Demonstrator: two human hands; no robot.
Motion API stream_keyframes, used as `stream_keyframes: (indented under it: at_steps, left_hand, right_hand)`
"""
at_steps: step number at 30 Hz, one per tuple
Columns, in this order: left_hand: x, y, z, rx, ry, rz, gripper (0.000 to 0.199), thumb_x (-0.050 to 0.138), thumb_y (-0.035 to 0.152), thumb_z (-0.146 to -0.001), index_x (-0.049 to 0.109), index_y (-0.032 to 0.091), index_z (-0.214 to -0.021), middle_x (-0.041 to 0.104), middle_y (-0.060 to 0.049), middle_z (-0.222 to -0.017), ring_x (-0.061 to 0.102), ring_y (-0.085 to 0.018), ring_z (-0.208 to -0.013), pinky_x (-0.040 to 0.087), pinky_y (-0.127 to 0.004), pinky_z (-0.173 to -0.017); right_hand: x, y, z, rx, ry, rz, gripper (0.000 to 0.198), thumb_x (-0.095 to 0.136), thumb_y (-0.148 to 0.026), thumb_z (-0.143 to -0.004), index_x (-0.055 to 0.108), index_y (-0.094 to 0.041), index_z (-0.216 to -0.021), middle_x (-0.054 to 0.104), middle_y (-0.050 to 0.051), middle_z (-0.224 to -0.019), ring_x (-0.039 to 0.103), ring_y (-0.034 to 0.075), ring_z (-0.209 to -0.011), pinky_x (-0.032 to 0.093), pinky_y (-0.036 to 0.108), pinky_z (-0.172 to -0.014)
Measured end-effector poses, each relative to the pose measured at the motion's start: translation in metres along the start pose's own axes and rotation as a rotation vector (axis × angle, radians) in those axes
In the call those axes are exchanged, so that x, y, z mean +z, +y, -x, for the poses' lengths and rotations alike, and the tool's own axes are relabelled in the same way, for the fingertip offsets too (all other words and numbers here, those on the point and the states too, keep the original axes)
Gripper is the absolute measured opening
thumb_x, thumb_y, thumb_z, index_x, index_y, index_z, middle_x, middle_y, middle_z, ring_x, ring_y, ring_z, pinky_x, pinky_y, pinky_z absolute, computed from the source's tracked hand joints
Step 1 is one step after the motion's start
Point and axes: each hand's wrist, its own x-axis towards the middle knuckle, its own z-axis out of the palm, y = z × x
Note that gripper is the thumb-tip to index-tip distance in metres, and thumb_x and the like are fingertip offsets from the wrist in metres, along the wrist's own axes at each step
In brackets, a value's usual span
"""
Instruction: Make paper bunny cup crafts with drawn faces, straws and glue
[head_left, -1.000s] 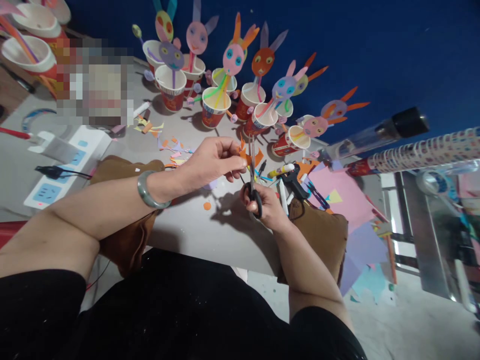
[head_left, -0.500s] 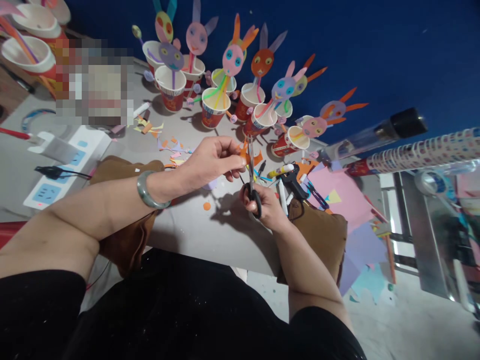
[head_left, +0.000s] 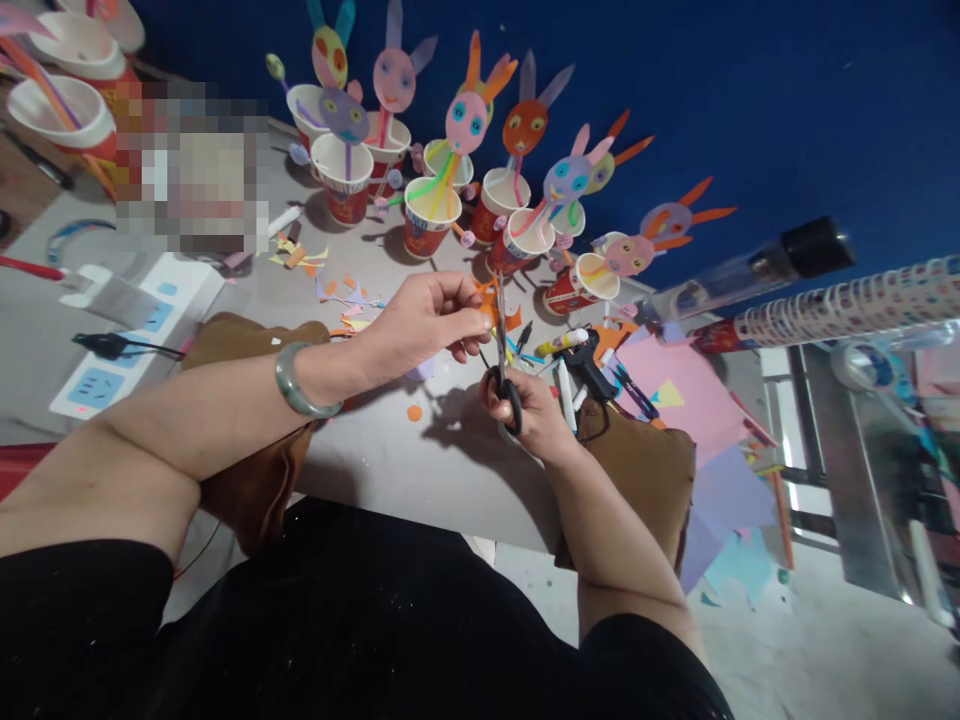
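Note:
My left hand (head_left: 439,320), with a green bangle (head_left: 294,385) on its wrist, pinches a small piece of orange paper (head_left: 489,303) over the table. Closed round the black handles of a pair of scissors (head_left: 504,385) is my right hand (head_left: 538,415). The blades point away from me and lie against the orange paper, close to my left fingertips. A small orange paper disc (head_left: 414,413) rests on the table below my hands. Paper scraps (head_left: 349,300) are scattered left of my left hand.
Several paper cups (head_left: 433,215) with paper rabbit heads stand along the blue wall. At right are a black glue gun (head_left: 589,365), markers, coloured paper sheets (head_left: 705,390) and a long stack of cups (head_left: 847,305). A power strip (head_left: 135,330) lies left. Brown cushions (head_left: 637,480) sit under both arms.
The orange paper has turned slightly between my left fingers and the scissor blades. Both hands stay in nearly the same place.

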Motion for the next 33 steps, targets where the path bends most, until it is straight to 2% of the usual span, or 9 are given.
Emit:
stream_keyframes:
  at_steps: [7, 14, 25, 33]
  left_hand:
    - [0.0003, 0.0014, 0.0005, -0.032, 0.018, 0.001, 0.020, 0.064, 0.004, -0.082, 0.053, 0.018, -0.073, 0.065, 0.005, -0.061, 0.063, -0.005, -0.054, 0.050, -0.015, -0.053]
    - [0.0007, 0.0020, -0.0004, -0.029, 0.031, 0.021, 0.019, 0.063, 0.004, -0.083, 0.053, 0.018, -0.075, 0.065, 0.005, -0.061, 0.063, -0.005, -0.053, 0.050, -0.015, -0.052]
    - [-0.0012, -0.0002, -0.0007, -0.007, 0.023, 0.026, 0.015, 0.066, 0.008, -0.085, 0.057, 0.017, -0.076, 0.068, 0.004, -0.064, 0.064, -0.005, -0.054, 0.050, -0.015, -0.052]
    - [-0.0004, -0.0007, -0.0006, -0.023, 0.009, 0.022, 0.018, 0.063, 0.005, -0.084, 0.056, 0.016, -0.073, 0.067, 0.004, -0.063, 0.063, -0.005, -0.053, 0.050, -0.015, -0.052]
  right_hand:
    - [0.0003, -0.0004, -0.0006, -0.016, -0.019, 0.017, 0.064, 0.068, -0.083, -0.074, 0.049, -0.023, -0.065, 0.056, -0.003, -0.057, 0.045, 0.011, -0.053, 0.035, 0.027, -0.052]
    - [0.0016, -0.0009, -0.0010, 0.031, -0.011, -0.020, 0.061, 0.074, -0.078, -0.072, 0.049, -0.023, -0.065, 0.055, -0.003, -0.056, 0.044, 0.011, -0.053, 0.035, 0.026, -0.051]
    - [0.0017, 0.0003, -0.0015, 0.024, 0.002, -0.010, 0.060, 0.075, -0.077, -0.072, 0.050, -0.023, -0.065, 0.057, -0.002, -0.056, 0.046, 0.012, -0.053, 0.036, 0.027, -0.052]
    - [0.0008, 0.0018, -0.0004, 0.013, -0.023, -0.003, 0.066, 0.069, -0.086, -0.071, 0.050, -0.023, -0.066, 0.055, -0.002, -0.059, 0.043, 0.011, -0.055, 0.036, 0.028, -0.054]
